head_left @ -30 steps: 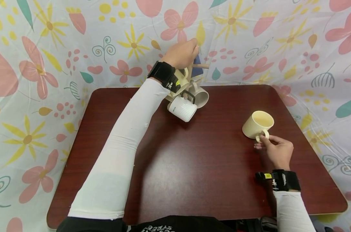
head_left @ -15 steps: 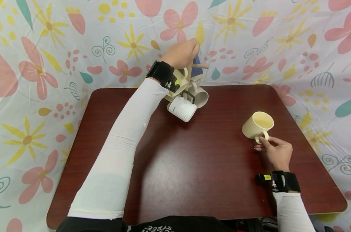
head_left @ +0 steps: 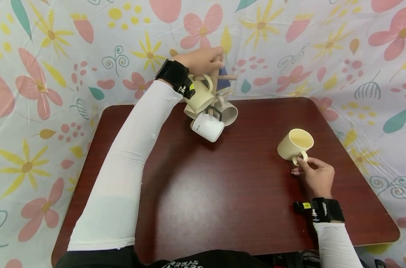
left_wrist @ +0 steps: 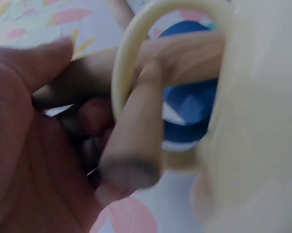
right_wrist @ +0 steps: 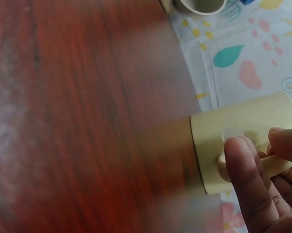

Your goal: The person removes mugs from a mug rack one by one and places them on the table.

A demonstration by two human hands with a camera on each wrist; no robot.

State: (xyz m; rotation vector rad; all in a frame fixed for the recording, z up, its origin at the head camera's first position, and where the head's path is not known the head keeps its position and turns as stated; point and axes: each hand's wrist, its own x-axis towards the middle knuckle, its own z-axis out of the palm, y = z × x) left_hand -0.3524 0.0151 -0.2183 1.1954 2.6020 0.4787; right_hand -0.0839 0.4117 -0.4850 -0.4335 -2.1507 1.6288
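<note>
Flowery sheet (head_left: 263, 48) behind the mug stand (head_left: 215, 80).
Yellow mug (head_left: 288, 148)'s well right of the stand, mouth up, just past the right hand (head_left: 318, 177) pinching its handle (head_left: 305, 156); left hand (head_left: 199, 61)'s gripping the stand itself.

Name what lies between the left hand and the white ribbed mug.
In the head view, a pale yellow mug hangs between the left hand and the white ribbed mug.

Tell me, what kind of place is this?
Probably a small corner set up for recording, though I can't be sure: flowery sheeting lies behind and beside a brown table, mugs hang on a wooden stand, and black wrist devices are being worn.
</note>
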